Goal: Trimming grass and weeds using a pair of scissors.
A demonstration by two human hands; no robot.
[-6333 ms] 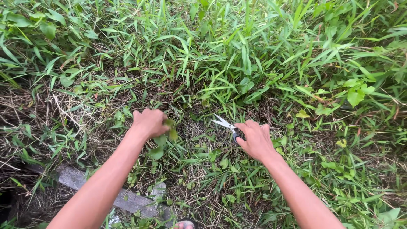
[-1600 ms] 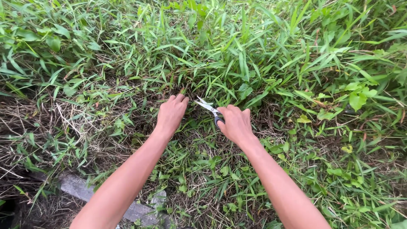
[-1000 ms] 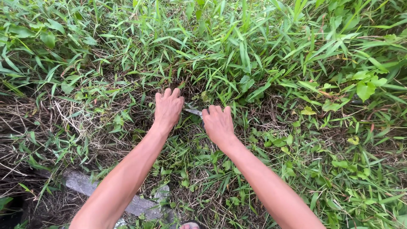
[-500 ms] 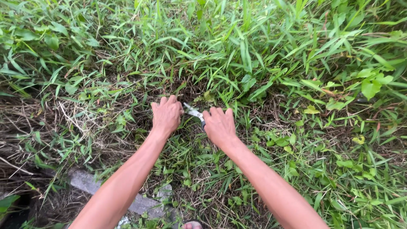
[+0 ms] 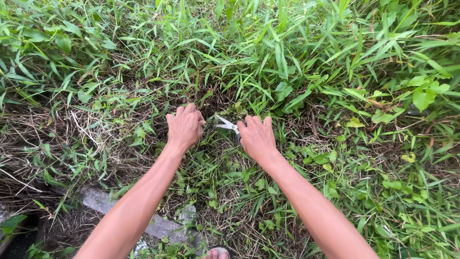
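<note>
At the edge of a grass bank: two bare hands work low among the stems, seen from above.
Right hand: the right hand (image 5: 257, 138) is closed around the dark handle of a pair of scissors (image 5: 228, 126), knuckles up, most of the handle hidden beneath the fingers.
Scissors: small, with short, pointed, bright metal blades, spread in a narrow V and aimed toward the left hand; they sit just above the ground between the two hands.
Left hand: the left hand (image 5: 184, 127) is curled down into a clump of grass (image 5: 211, 103), fingers bunched on the stems, just beside the blade tips.
Grass: long, narrow, glossy green blades, dense and arching beyond the hands, shorter and mixed with broad-leaved weeds (image 5: 421, 96) to the right.
Dry thatch: pale, wiry, straw-like litter (image 5: 72, 139) lies matted to the left.
Slab: a flat, grey, rough slab (image 5: 103, 201) lies below the left forearm, half overgrown.
</note>
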